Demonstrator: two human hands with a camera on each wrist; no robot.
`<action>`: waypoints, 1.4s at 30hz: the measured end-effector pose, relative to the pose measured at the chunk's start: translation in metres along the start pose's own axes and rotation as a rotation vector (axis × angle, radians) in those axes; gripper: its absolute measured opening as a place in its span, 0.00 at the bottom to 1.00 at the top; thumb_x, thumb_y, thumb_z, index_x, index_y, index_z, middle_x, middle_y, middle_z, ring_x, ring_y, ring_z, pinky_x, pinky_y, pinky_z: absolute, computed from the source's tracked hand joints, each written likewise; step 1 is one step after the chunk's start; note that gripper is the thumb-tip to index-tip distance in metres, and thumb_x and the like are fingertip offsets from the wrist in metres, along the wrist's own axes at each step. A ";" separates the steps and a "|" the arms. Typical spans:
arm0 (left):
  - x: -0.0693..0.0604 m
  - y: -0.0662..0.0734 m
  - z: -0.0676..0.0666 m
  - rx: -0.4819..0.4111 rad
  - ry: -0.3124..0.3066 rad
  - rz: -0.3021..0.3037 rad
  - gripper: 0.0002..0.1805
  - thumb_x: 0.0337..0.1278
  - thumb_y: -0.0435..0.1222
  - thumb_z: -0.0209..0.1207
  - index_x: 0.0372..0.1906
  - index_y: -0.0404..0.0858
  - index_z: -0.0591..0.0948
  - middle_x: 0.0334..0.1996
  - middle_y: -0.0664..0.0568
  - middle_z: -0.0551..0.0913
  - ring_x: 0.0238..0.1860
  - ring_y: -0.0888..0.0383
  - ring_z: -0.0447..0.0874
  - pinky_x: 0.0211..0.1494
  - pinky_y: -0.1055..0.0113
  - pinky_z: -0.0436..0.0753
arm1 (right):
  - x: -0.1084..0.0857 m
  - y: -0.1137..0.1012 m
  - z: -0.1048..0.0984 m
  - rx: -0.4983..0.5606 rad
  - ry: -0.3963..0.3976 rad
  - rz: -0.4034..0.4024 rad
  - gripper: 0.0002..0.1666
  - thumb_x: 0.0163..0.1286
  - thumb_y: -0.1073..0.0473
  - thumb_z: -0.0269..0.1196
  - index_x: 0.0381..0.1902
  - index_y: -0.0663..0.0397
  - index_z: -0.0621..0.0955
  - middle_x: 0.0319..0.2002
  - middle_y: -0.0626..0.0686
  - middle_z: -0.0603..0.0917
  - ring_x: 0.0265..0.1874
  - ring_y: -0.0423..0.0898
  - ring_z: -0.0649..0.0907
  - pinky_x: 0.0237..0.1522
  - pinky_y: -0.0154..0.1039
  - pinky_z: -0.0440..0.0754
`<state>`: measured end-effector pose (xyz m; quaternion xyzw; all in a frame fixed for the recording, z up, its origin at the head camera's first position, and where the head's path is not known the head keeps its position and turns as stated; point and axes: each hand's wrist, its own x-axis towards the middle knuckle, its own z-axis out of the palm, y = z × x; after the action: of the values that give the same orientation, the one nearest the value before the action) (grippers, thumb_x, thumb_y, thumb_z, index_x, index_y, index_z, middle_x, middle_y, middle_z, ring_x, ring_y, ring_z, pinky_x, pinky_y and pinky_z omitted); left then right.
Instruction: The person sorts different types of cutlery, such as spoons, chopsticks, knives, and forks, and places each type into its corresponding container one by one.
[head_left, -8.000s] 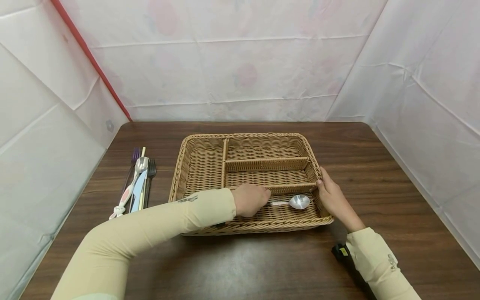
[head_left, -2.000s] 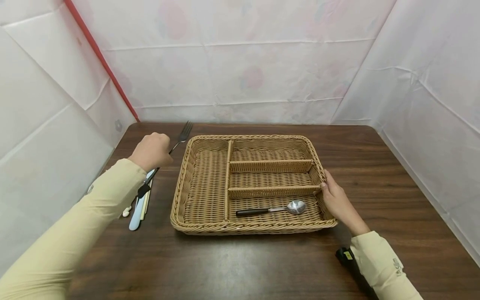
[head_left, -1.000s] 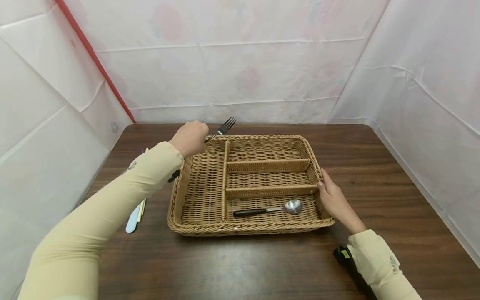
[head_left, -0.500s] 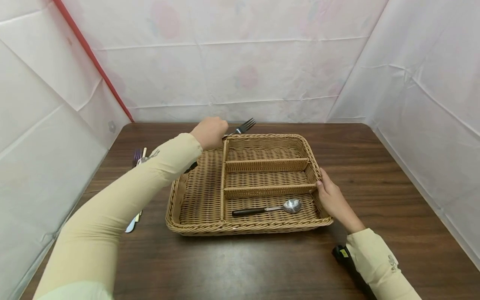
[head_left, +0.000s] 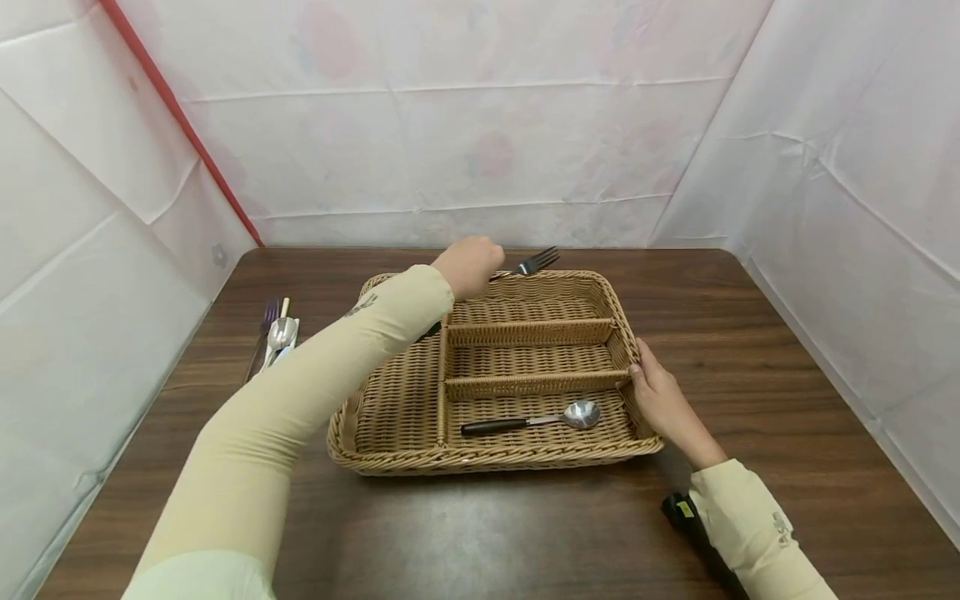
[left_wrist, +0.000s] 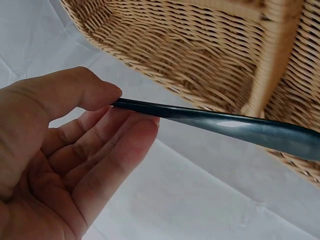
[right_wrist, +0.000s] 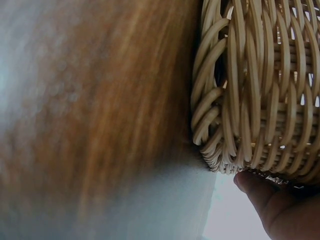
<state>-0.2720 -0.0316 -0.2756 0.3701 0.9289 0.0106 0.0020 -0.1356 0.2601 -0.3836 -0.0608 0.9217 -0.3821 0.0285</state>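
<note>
A fork [head_left: 536, 262] with dark tines points right above the back rim of the wicker basket [head_left: 495, 461]. My left hand [head_left: 471, 265] pinches its handle between thumb and fingertips, over the basket's back part. Close up in the left wrist view, the fork's smooth dark handle [left_wrist: 225, 122] extends from the fingertips. My right hand [head_left: 663, 404] holds the basket's right side, with the thumb at the rim; in the right wrist view, part of the hand [right_wrist: 282, 207] shows against the woven wall. A spoon [head_left: 532, 418] with a black handle lies in the front right compartment.
Dividers [head_left: 532, 383] split the basket into a long left compartment and three on the right. On the table's left lie a purple fork [head_left: 270, 313], a silver spoon [head_left: 282, 333] and other cutlery, partly hidden by the left sleeve [head_left: 300, 383]. White sheeting [head_left: 495, 108] surrounds the table.
Earlier, my left hand was at the spoon in the front compartment. It then lifted the fork from the cutlery on the left and carried it rightward over the basket. My right hand stays put.
</note>
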 end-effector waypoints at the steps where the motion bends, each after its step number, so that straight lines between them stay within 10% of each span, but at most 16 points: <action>1: 0.002 0.002 0.001 -0.011 -0.008 0.000 0.07 0.47 0.20 0.57 0.33 0.30 0.79 0.31 0.42 0.80 0.35 0.47 0.79 0.42 0.56 0.78 | 0.000 0.000 0.000 0.003 0.002 0.001 0.32 0.79 0.61 0.37 0.72 0.71 0.42 0.69 0.75 0.48 0.68 0.69 0.52 0.65 0.62 0.52; 18: 0.032 0.015 0.022 -0.069 -0.026 0.026 0.08 0.52 0.24 0.60 0.25 0.36 0.74 0.22 0.51 0.71 0.25 0.57 0.65 0.32 0.63 0.71 | 0.000 -0.002 0.011 0.002 0.024 0.002 0.31 0.79 0.62 0.37 0.72 0.71 0.43 0.70 0.74 0.49 0.68 0.68 0.53 0.66 0.60 0.52; 30: 0.038 0.016 0.047 -0.022 -0.206 -0.009 0.15 0.59 0.27 0.59 0.51 0.32 0.79 0.45 0.44 0.80 0.47 0.50 0.77 0.48 0.60 0.77 | -0.001 -0.006 0.019 0.005 0.049 -0.010 0.30 0.78 0.65 0.39 0.72 0.72 0.46 0.69 0.74 0.53 0.67 0.68 0.56 0.65 0.60 0.54; 42: 0.039 0.013 0.064 -0.011 -0.315 0.002 0.10 0.61 0.24 0.53 0.44 0.34 0.79 0.34 0.48 0.77 0.32 0.56 0.68 0.37 0.63 0.65 | -0.001 -0.010 0.022 0.007 0.044 -0.005 0.30 0.78 0.65 0.38 0.72 0.72 0.45 0.69 0.73 0.52 0.68 0.66 0.56 0.66 0.59 0.54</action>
<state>-0.2907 0.0053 -0.3387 0.3680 0.9167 -0.0426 0.1497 -0.1311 0.2380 -0.3919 -0.0546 0.9206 -0.3865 0.0073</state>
